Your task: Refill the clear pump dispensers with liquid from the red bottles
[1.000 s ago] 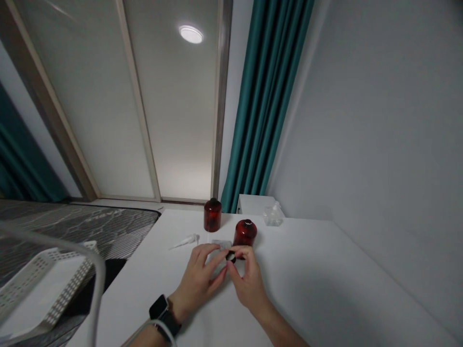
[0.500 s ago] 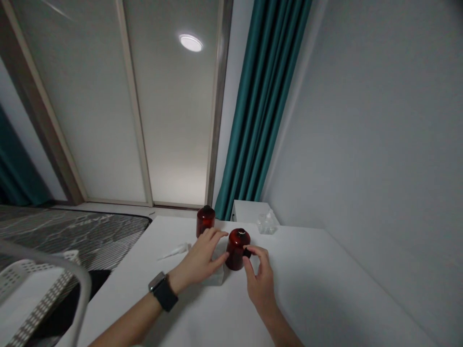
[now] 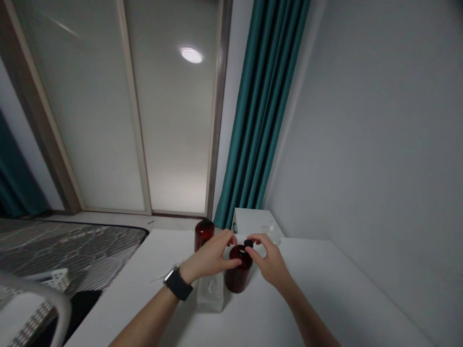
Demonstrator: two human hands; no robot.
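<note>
Two hands are observed. Left hand, wearing one black watch, is half-curled at the front bottle's shoulder; whether it grips cannot be determined. Right hand pinches one black cap at that bottle's neck. Left to right: one white basket; two red-brown bottles on the white table, the rear bottle partly hidden; one clear container between them, nearer the wearer.
</note>
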